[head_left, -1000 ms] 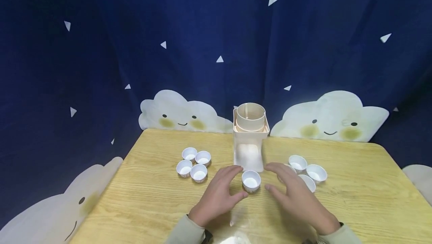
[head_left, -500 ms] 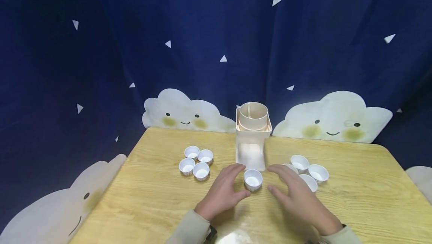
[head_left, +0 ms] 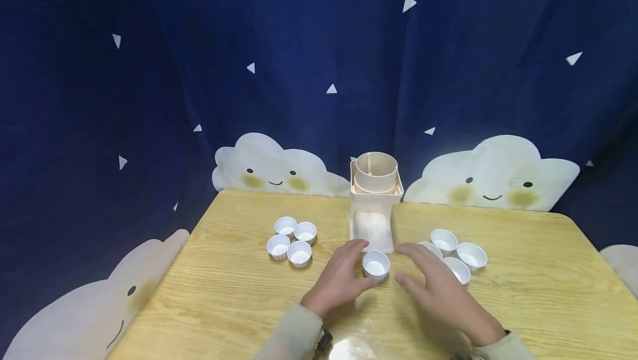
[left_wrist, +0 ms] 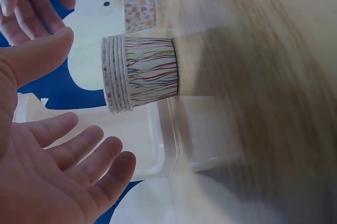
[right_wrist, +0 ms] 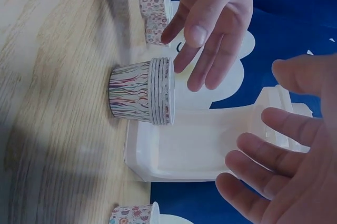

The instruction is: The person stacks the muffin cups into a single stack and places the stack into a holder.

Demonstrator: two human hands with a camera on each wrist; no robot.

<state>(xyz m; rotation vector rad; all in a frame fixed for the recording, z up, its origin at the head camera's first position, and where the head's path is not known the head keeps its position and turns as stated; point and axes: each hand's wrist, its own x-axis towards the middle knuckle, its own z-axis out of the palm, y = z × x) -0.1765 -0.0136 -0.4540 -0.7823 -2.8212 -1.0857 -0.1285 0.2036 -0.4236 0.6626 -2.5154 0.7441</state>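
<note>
A stack of nested paper cups [head_left: 376,265] stands upright on the table between my two hands. Its outer side carries coloured wavy stripes in the left wrist view, where several rims [left_wrist: 117,74] show at the top. Just left of the stack is my left hand [head_left: 340,278], fingers spread and relaxed, holding nothing. In the head view its thumb reaches the near side of the stack; whether it touches I cannot tell. My right hand [head_left: 441,289] hovers to the right with a gap to the cups, its fingers [right_wrist: 274,153] loosely extended.
Behind the stack stands a cream plastic dispenser [head_left: 372,205] with a round open top. Several cups [head_left: 299,253] form a cluster at left. More cups [head_left: 471,255] sit at right, partly behind my right hand. A dark blue curtain [head_left: 299,44] hangs beyond the table.
My left hand has moved a little to the right, closer to the cup stack. The right hand has hardly moved. The head view has shifted slightly; the cups stay in place.
</note>
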